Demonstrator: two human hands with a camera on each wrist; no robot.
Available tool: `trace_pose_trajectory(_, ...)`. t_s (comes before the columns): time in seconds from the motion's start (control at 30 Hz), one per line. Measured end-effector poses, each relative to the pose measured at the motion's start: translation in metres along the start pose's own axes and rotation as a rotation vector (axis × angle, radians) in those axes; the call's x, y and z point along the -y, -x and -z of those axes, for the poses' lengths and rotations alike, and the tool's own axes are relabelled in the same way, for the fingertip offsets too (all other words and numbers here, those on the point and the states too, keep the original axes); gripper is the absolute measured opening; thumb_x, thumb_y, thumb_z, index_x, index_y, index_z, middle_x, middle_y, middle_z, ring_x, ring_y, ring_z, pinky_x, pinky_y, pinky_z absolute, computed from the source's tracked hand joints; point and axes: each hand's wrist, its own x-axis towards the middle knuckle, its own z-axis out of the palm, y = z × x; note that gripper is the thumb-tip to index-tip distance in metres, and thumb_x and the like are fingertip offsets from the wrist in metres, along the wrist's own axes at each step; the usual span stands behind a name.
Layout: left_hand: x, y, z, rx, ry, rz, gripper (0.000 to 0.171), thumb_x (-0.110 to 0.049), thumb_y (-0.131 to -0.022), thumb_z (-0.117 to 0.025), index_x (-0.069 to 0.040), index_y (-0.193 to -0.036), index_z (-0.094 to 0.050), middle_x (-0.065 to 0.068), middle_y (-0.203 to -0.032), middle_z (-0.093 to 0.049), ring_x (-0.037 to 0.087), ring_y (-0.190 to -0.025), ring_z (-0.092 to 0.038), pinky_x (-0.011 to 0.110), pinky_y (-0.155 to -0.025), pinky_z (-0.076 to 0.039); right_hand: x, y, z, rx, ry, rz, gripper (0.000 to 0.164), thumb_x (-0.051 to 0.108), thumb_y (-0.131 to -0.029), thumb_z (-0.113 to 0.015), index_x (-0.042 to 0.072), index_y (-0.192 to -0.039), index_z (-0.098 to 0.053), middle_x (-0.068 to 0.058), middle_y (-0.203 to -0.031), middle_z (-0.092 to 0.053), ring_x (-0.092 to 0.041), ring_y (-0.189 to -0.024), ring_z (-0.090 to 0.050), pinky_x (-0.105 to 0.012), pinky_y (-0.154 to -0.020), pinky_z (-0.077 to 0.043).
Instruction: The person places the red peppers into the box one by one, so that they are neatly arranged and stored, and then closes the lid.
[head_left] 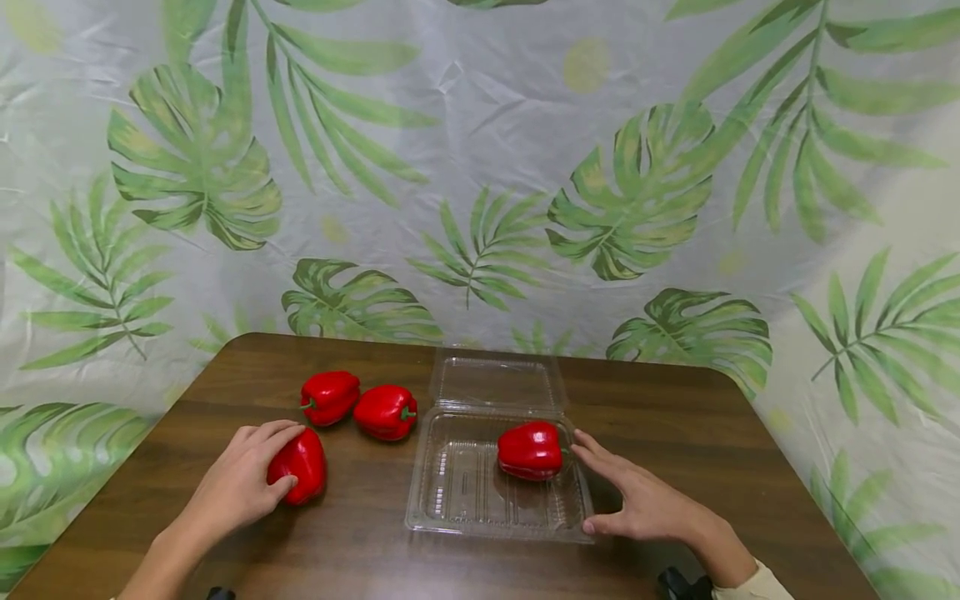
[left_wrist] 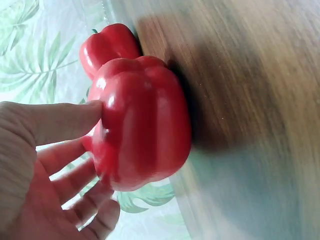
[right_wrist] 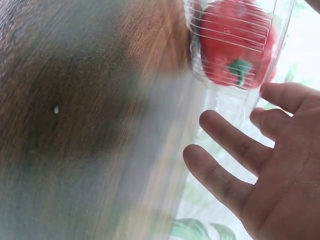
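My left hand [head_left: 242,473] grips a red bell pepper [head_left: 306,468] at the table's left side. In the left wrist view the thumb lies against the near side of that bell pepper [left_wrist: 142,125], with the fingers reaching behind it. A second red bell pepper [head_left: 531,451] lies on its side in the right half of an open clear plastic clamshell container [head_left: 457,500]. At the container's right rim is my right hand [head_left: 651,498], thumb and fingers spread, holding nothing. The right wrist view shows the pepper [right_wrist: 225,45] through the clear wall, its green stem toward the hand.
Beyond my left hand, two more red bell peppers [head_left: 330,397] [head_left: 386,412] lie side by side on the brown wooden table [head_left: 660,417]. The container's lid [head_left: 495,382] is folded back toward the far edge. A leaf-patterned cloth [head_left: 480,167] hangs behind the table.
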Motion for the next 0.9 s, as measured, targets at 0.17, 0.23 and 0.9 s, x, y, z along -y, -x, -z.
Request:
trace_pose_trajectory(0.17, 0.0002, 0.0015, 0.0021, 0.025, 0.037, -0.016, 0.06, -0.003, -0.072, -0.077, 0.004, -0.129, -0.06, 0.021, -0.133, -0.061, 0.041, -0.119, -0.054, 0.059, -0.096, -0.05, 0.0023, -0.0008, 0.0016, 0.011, -0.003, 0.0, 0.09, 0.048, -0.086, -0.072, 0.006, -0.155, -0.032, -0.019, -0.164, -0.023, -0.044, -0.142, -0.039, -0.06, -0.102, -0.046)
trace_pose_trajectory(0.23, 0.0001, 0.0028, 0.0019, 0.022, 0.051, -0.03, 0.058, 0.0, -0.073, -0.073, 0.003, -0.129, -0.06, 0.021, -0.134, -0.06, 0.041, -0.122, -0.054, 0.06, -0.098, -0.048, 0.0027, -0.001, 0.0022, 0.016, -0.005, 0.0, 0.091, 0.048, -0.086, -0.072, 0.005, -0.154, -0.032, -0.019, -0.164, -0.023, -0.044, -0.143, -0.039, -0.061, -0.102, -0.045)
trace_pose_trajectory(0.9, 0.0043, 0.0064, -0.0007, 0.146, 0.171, 0.003, 0.065, -0.013, -0.074, -0.084, -0.011, -0.133, -0.057, 0.019, -0.138, -0.057, 0.043, -0.12, -0.059, 0.062, -0.09, -0.052, 0.0007, 0.0003, 0.0017, 0.008, 0.007, 0.008, 0.09, 0.048, -0.086, -0.072, 0.006, -0.155, -0.032, -0.019, -0.164, -0.023, -0.045, -0.141, -0.041, -0.062, -0.1, -0.046)
